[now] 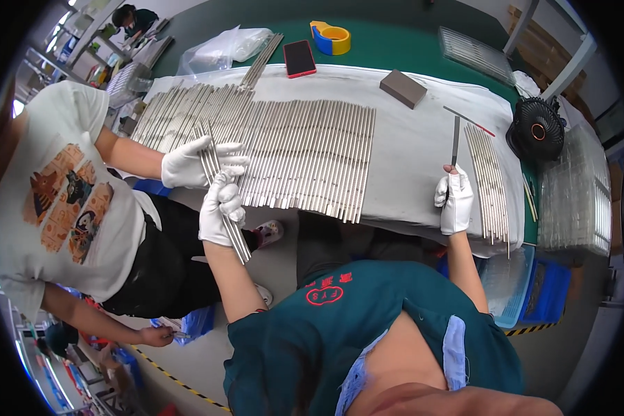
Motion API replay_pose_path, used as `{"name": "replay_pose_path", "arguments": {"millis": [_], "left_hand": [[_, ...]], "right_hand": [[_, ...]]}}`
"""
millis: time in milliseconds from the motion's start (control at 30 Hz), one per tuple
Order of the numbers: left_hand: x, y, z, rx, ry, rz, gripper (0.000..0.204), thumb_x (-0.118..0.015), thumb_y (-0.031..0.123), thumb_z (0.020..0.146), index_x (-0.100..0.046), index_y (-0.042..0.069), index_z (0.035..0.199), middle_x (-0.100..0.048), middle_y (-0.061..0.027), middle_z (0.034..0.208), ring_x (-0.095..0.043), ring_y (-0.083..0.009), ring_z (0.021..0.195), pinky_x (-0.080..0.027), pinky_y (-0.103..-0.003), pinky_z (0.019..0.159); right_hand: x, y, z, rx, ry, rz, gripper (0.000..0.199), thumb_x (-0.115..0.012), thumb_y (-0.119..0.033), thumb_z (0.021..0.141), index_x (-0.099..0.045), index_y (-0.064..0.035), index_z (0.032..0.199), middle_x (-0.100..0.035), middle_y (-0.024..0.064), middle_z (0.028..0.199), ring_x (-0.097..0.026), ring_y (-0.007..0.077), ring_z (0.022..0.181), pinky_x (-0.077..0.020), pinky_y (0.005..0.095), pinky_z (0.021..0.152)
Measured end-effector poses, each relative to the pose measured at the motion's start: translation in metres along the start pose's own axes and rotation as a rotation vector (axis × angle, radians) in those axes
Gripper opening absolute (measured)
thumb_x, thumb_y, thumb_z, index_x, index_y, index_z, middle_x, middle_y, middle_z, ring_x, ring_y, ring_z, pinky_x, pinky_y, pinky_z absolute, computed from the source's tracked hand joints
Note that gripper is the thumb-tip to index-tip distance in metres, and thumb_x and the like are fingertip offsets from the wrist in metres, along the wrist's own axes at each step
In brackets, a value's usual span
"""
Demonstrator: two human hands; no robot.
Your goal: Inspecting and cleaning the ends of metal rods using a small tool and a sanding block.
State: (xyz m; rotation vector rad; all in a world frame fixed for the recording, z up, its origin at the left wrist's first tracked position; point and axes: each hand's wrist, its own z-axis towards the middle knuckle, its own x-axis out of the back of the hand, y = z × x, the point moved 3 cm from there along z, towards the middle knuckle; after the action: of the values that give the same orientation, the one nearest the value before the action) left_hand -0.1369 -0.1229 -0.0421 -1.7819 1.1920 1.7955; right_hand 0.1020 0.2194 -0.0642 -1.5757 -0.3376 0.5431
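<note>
My left hand (222, 209), in a white glove, is closed round a small bundle of thin metal rods (238, 240). A co-worker's white-gloved hand (191, 163) is at the upper part of the same bundle, beside my fingers. My right hand (456, 204), also gloved with a bare thumb tip or fingertip showing, grips a narrow flat grey file (456, 139) that points away from me. Between my hands, a wide row of metal rods (312, 156) lies side by side on the white cloth (412, 173). To the right of my right hand is a smaller group of rods (489, 187).
A thin red-ended tool (470, 120), a grey-brown block (403, 89), a phone (299, 59) and a tape dispenser (331, 38) lie on the table. At right stand a black fan (537, 130) and clear plastic trays (575, 194). The co-worker (69, 187) stands close at left.
</note>
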Motion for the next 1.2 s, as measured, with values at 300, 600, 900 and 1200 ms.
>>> {"name": "replay_pose_path", "arguments": {"millis": [300, 600, 900, 1200], "left_hand": [[-0.022, 0.021, 0.006, -0.045, -0.390, -0.335, 0.058, -0.043, 0.043, 0.095, -0.041, -0.004, 0.129, -0.046, 0.0013, 0.073, -0.048, -0.0099, 0.057, -0.048, -0.030, 0.055], [-0.047, -0.103, -0.009, -0.331, -0.106, 1.578, 0.048, -0.070, 0.036, 0.077, -0.059, 0.008, 0.114, -0.066, -0.0076, 0.093, -0.063, -0.0207, 0.084, -0.049, -0.037, 0.075], [-0.044, -0.171, 0.029, -0.771, -0.599, 2.425, 0.034, -0.065, 0.017, 0.074, -0.056, 0.010, 0.107, -0.055, -0.0039, 0.110, -0.051, -0.0217, 0.104, -0.035, -0.044, 0.092], [-0.139, -0.134, 0.032, -1.010, -0.787, 1.230, 0.023, -0.071, 0.011, 0.071, -0.059, 0.004, 0.090, -0.063, -0.0090, 0.082, -0.063, -0.0265, 0.083, -0.048, -0.038, 0.084]], "right_hand": [[0.002, -0.001, 0.004, -0.014, -0.022, 0.100, 0.025, -0.043, -0.018, 0.097, -0.048, -0.0014, 0.114, -0.061, 0.0074, 0.090, -0.047, 0.0047, 0.053, -0.0353, 0.0174, 0.042], [-0.016, -0.028, -0.030, -0.140, -0.182, -0.041, 0.037, -0.044, -0.044, 0.095, -0.050, -0.0076, 0.090, -0.058, 0.0033, 0.070, -0.034, 0.0015, 0.043, -0.0243, 0.0178, 0.037], [-0.001, -0.030, -0.030, -0.156, -0.145, -0.046, 0.027, -0.044, -0.025, 0.096, -0.056, -0.0026, 0.105, -0.060, 0.0021, 0.074, -0.043, 0.0033, 0.050, -0.0321, 0.0182, 0.042], [0.026, -0.031, -0.023, 0.081, -0.241, -0.814, 0.040, -0.046, -0.018, 0.090, -0.051, -0.0262, 0.129, -0.060, 0.0079, 0.080, -0.056, 0.0229, 0.058, -0.0469, 0.0341, 0.061]]}}
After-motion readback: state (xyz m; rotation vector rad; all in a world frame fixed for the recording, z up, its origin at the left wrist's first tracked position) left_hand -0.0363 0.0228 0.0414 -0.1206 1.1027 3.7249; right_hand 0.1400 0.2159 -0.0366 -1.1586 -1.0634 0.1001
